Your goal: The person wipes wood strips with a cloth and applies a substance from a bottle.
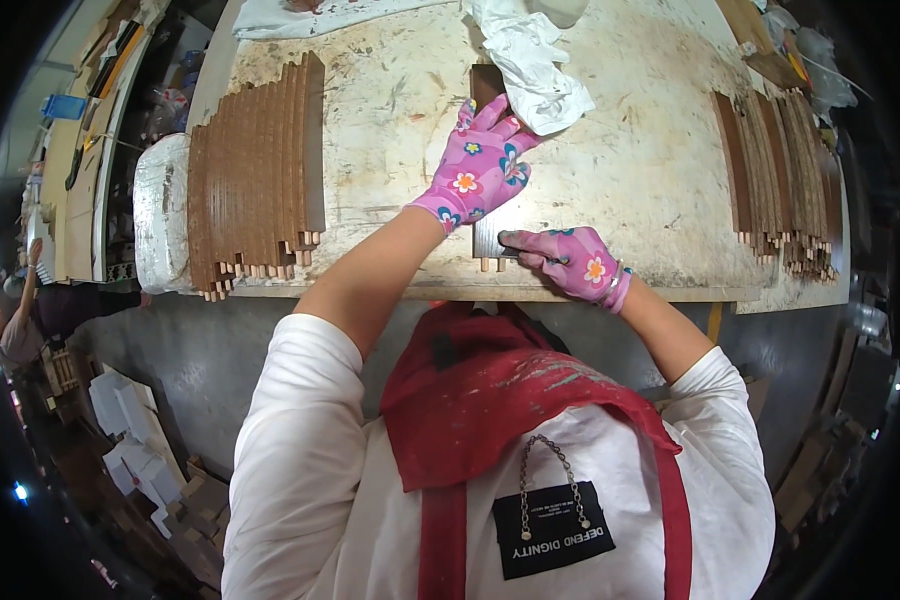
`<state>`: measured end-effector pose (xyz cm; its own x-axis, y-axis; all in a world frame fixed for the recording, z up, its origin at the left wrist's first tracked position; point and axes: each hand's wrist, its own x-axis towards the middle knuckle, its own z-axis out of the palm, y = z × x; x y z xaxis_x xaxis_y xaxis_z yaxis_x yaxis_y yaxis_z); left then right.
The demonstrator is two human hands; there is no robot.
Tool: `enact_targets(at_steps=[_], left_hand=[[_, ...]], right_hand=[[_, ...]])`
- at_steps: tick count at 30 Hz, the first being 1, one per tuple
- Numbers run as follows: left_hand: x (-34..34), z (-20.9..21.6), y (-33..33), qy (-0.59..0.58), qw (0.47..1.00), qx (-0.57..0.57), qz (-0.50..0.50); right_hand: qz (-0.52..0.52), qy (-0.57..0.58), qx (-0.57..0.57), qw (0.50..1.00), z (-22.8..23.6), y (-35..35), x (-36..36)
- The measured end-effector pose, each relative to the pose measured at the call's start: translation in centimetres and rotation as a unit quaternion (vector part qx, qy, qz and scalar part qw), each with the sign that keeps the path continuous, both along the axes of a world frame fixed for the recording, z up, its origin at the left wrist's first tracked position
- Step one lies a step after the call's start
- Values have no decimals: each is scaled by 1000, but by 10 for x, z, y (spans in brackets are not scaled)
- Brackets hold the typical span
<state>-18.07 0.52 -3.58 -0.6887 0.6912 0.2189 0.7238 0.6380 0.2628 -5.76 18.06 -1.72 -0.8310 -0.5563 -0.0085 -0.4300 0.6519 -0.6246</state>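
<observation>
A dark brown wooden slat (486,238) lies lengthwise on the worktable, two pale dowels (492,265) sticking out of its near end. My left hand (478,165), in a pink flowered glove, rests on the slat's middle with its fingers spread and hides that stretch. At the near end, my right hand (573,262), gloved alike, is closed with its fingertips pressed at the slat's right side. The fingertips look dark, and I cannot make out what, if anything, they pinch. A crumpled white cloth (538,75) lies beside the slat's far end, close to my left fingers.
The pale, stained worktable (390,120) carries a row of brown doweled slats (255,170) at left and another stack (785,175) at right. A plastic-wrapped bundle (162,215) stands at the left edge. Another person (25,315) is far left, near white boxes (135,450) on the floor.
</observation>
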Motion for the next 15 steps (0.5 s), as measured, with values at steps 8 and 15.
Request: enact_targets(at_steps=[8,15], left_hand=[[-2,-4,-2,5,1000,7,-3],[0,-1,0,-7,1000,10,-10]], right_hand=[[-29,-79,24,996,15,-7,-6],[32,-91,-49,994,11,2,-18]])
